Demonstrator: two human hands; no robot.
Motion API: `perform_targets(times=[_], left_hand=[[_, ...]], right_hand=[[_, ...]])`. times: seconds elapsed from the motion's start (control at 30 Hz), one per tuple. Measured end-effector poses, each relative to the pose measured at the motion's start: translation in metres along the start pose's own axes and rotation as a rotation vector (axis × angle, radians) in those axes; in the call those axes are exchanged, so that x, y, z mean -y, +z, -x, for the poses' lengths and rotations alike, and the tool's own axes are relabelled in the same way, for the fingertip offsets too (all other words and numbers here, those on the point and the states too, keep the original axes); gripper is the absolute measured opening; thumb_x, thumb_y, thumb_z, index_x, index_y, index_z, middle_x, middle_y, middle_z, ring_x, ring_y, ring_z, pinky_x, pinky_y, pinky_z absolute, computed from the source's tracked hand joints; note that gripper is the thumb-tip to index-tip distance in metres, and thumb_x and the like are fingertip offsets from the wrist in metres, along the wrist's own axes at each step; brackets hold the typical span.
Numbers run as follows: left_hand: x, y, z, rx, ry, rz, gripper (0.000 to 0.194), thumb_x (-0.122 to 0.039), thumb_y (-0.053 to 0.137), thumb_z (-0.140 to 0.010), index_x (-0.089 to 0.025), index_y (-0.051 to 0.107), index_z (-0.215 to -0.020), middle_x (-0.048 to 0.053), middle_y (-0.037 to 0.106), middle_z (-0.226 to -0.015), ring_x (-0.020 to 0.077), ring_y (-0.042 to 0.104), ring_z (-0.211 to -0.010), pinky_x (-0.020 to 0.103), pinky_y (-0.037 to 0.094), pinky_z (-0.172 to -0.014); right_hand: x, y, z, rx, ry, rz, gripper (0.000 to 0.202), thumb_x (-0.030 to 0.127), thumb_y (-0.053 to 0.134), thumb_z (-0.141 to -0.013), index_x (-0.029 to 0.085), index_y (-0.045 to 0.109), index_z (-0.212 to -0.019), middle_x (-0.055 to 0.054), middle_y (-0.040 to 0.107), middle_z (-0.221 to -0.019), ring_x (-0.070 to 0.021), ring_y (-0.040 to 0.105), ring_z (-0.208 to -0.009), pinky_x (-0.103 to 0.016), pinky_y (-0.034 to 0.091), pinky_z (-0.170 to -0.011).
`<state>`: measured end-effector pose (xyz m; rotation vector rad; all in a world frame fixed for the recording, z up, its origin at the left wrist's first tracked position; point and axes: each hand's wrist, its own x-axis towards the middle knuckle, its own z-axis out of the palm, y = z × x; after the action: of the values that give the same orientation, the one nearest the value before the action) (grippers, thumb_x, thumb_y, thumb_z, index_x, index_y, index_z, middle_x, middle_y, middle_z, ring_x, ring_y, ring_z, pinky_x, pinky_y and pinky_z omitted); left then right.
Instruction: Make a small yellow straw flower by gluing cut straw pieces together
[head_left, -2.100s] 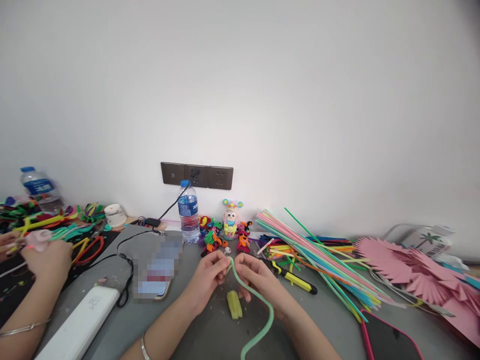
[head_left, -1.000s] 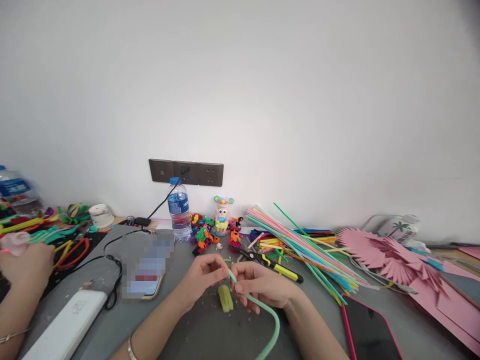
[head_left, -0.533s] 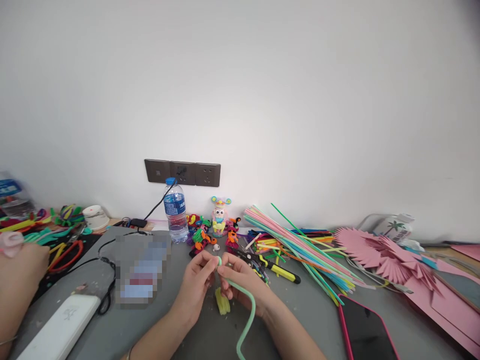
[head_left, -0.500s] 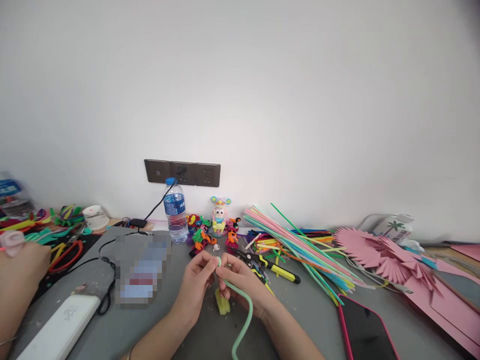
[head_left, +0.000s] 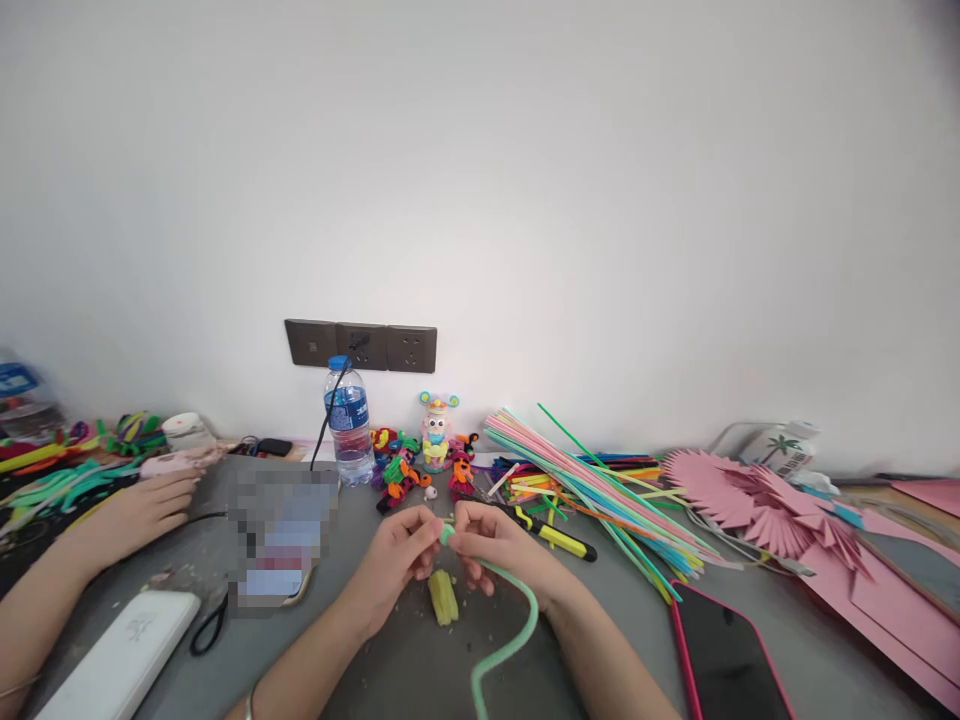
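Observation:
A mint-green pipe cleaner (head_left: 521, 640) is pinched between my two hands, its near end curled into a small coil at the fingertips. My left hand (head_left: 401, 555) grips the coil from the left with thumb and forefinger. From the right, my right hand (head_left: 499, 545) pinches the same piece, and the long tail curves out under it toward the front of the table. Just below my fingers lies a small bundle of yellow pipe cleaner (head_left: 444, 598). Behind my hands are yellow-and-black pliers (head_left: 559, 538), their jaws partly hidden.
Colourful figures (head_left: 401, 470) and a water bottle (head_left: 349, 425) stand by the wall. To the right lie a pile of pipe cleaners (head_left: 600, 490), a pink-cased phone (head_left: 731, 655) and folded pink paper (head_left: 772, 510). Another person's hand (head_left: 142, 515) rests at left, near a white power bank (head_left: 124, 655).
The pipe cleaner's tail has swung to the right, and my right hand has shifted slightly right. The other person's hand at left has reached forward and right.

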<state>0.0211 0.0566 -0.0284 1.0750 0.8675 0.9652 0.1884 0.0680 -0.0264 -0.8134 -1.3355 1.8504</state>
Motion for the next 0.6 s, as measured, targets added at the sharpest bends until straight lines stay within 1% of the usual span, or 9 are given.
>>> perform_targets(times=[0.1,0.17,0.23,0.3,0.33,0.4,0.47,0.53,0.6], left_hand=[[-0.004,-0.003,0.002,0.148,-0.016,-0.256,0.044,-0.056,0.066,-0.074,-0.016,0.052,-0.065,-0.007,0.039,-0.055,0.0066,0.029,-0.048,0.021,0.021,-0.046],[-0.006,-0.005,0.003,0.25,-0.01,-0.385,0.043,-0.056,0.062,-0.078,-0.016,0.052,-0.065,-0.005,0.042,-0.056,0.0077,0.033,-0.05,0.021,0.023,-0.047],[-0.007,-0.007,0.003,0.348,-0.013,-0.434,0.042,-0.054,0.058,-0.082,-0.016,0.052,-0.067,-0.004,0.045,-0.058,0.0089,0.036,-0.052,0.022,0.025,-0.049],[-0.008,-0.009,0.003,0.397,-0.005,-0.439,0.04,-0.052,0.056,-0.083,-0.016,0.052,-0.067,-0.004,0.044,-0.058,0.0093,0.035,-0.053,0.022,0.025,-0.05],[-0.008,-0.009,0.003,0.388,0.02,-0.438,0.04,-0.052,0.056,-0.084,-0.016,0.052,-0.066,-0.005,0.043,-0.058,0.0094,0.034,-0.053,0.022,0.025,-0.051],[-0.006,-0.01,0.001,0.308,0.107,-0.428,0.041,-0.051,0.057,-0.083,-0.016,0.05,-0.064,-0.005,0.041,-0.059,0.0098,0.033,-0.055,0.022,0.025,-0.053],[-0.004,-0.009,-0.001,0.206,0.187,-0.391,0.041,-0.051,0.057,-0.083,-0.016,0.049,-0.062,-0.005,0.04,-0.06,0.0099,0.033,-0.056,0.022,0.025,-0.054],[-0.001,-0.009,-0.002,0.117,0.227,-0.338,0.04,-0.049,0.057,-0.083,-0.016,0.049,-0.062,-0.004,0.04,-0.061,0.0096,0.032,-0.055,0.022,0.025,-0.053],[0.001,-0.008,-0.003,0.034,0.251,-0.29,0.039,-0.047,0.057,-0.084,-0.017,0.049,-0.062,-0.004,0.039,-0.061,0.0094,0.03,-0.053,0.022,0.024,-0.051]], right_hand=[[0.007,-0.008,0.008,0.117,0.121,0.109,0.034,0.04,0.076,-0.072,0.017,0.051,-0.068,0.008,0.056,-0.044,-0.0049,0.048,-0.034,-0.012,0.037,-0.033],[0.009,-0.012,0.01,0.167,0.177,0.157,0.032,0.038,0.076,-0.072,0.017,0.053,-0.068,0.008,0.055,-0.045,-0.0049,0.048,-0.035,-0.012,0.038,-0.033],[0.008,-0.013,0.011,0.213,0.214,0.177,0.031,0.038,0.076,-0.072,0.016,0.054,-0.069,0.007,0.056,-0.047,-0.0047,0.047,-0.036,-0.013,0.038,-0.035],[0.007,-0.013,0.012,0.248,0.218,0.171,0.031,0.038,0.076,-0.072,0.016,0.055,-0.07,0.006,0.058,-0.05,-0.0047,0.048,-0.038,-0.014,0.04,-0.038],[0.007,-0.013,0.012,0.25,0.206,0.164,0.032,0.039,0.077,-0.072,0.015,0.056,-0.071,0.005,0.058,-0.052,-0.005,0.049,-0.04,-0.015,0.041,-0.04],[0.008,-0.011,0.011,0.221,0.163,0.139,0.033,0.042,0.076,-0.073,0.015,0.057,-0.073,0.004,0.059,-0.056,-0.0061,0.052,-0.046,-0.016,0.044,-0.046],[0.008,-0.007,0.01,0.164,0.109,0.093,0.034,0.044,0.076,-0.074,0.015,0.058,-0.074,0.003,0.059,-0.06,-0.007,0.054,-0.052,-0.018,0.046,-0.053],[0.005,-0.002,0.006,0.093,0.068,0.028,0.036,0.046,0.076,-0.073,0.014,0.058,-0.075,0.003,0.059,-0.064,-0.0068,0.054,-0.056,-0.019,0.045,-0.058],[0.001,0.003,0.002,0.022,0.049,-0.046,0.038,0.047,0.077,-0.071,0.015,0.056,-0.072,0.003,0.058,-0.064,-0.006,0.051,-0.054,-0.018,0.043,-0.056]])
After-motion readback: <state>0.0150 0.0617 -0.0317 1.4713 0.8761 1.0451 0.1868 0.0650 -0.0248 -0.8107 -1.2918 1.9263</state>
